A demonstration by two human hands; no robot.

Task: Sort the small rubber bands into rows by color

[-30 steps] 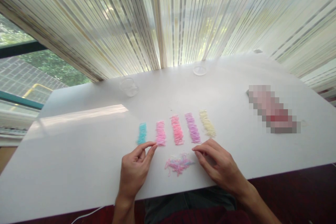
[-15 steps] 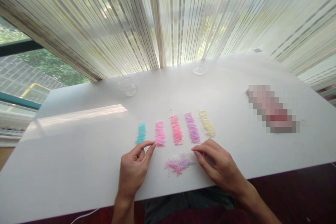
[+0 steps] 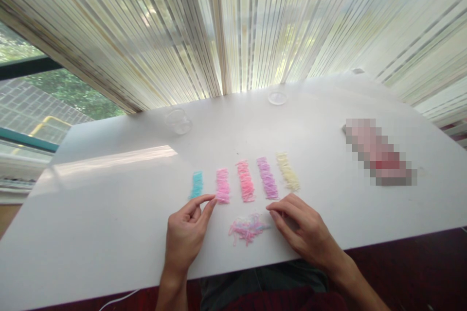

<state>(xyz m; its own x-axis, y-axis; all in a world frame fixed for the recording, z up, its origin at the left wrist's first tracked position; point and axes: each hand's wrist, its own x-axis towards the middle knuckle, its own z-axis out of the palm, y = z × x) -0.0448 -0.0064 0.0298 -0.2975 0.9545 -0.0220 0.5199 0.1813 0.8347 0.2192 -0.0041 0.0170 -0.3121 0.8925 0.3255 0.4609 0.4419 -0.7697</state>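
Observation:
Several rows of small thin strands lie side by side: a blue row [image 3: 197, 183], a pink row [image 3: 223, 185], a coral row [image 3: 245, 181], a purple row [image 3: 267, 178] and a pale yellow row [image 3: 288, 171]. My left hand [image 3: 187, 233] is closed in a pinch, thumb and forefinger at the lower left corner of the pink row. Whether a strand is between them is too small to tell. Nearer me is a loose mixed pile of strands [image 3: 248, 229], mostly pink and bluish. Right of it, my right hand [image 3: 306, 228] is also pinched, its fingertips below the purple row; any held strand is indistinct.
A white table [image 3: 109, 223] carries everything. Clear round containers [image 3: 178, 121] stand at the back left, and a clear round dish [image 3: 278, 98] at the back middle. A blurred pinkish object [image 3: 379, 153] lies to the right. Striped curtains [image 3: 226, 24] hang behind the table.

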